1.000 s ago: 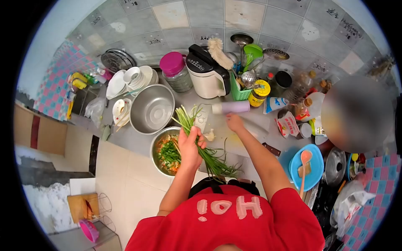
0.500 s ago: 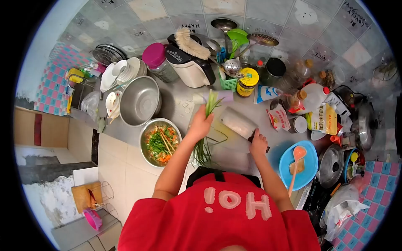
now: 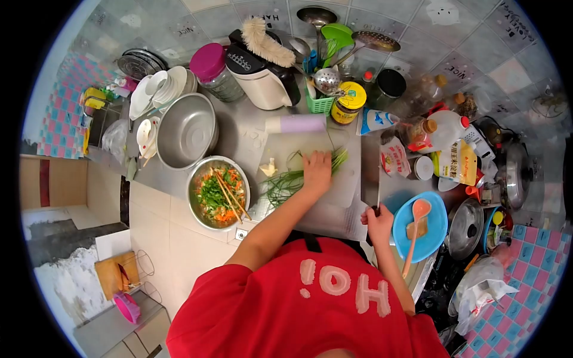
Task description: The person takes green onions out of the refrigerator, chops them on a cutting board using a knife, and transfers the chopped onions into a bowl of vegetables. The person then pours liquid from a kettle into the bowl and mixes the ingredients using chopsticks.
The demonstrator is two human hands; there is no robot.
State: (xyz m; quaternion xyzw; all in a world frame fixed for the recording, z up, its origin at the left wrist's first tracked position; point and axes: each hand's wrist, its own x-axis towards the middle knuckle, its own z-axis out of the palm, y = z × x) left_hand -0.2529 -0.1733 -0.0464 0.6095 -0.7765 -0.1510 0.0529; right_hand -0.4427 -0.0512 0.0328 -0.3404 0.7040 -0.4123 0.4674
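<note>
On the pale cutting board [image 3: 346, 188], a bunch of green onions [image 3: 289, 184] lies sideways, its thin leaves spread left and the stalk ends to the right. My left hand [image 3: 317, 172] is over the stalks, fingers curled down on them. To the right, my right hand [image 3: 378, 223] grips the dark handle of a cleaver [image 3: 370, 170], its blade pointing away from me along the board's right side. A small pale yellowish piece [image 3: 269, 167] sits on the board left of the onions.
A steel bowl of chopped vegetables [image 3: 190, 197] with chopsticks stands left, below a larger steel basin [image 3: 187, 134]. A blue basin [image 3: 434, 222] with an orange ladle [image 3: 419, 210] is on the right. Jars, bottles and a utensil basket [image 3: 320, 104] line the back.
My left hand has lowered the green onions from upright to lying across the board. My right hand has lifted the cleaver off the board and shifted it right. The view has shifted slightly.
</note>
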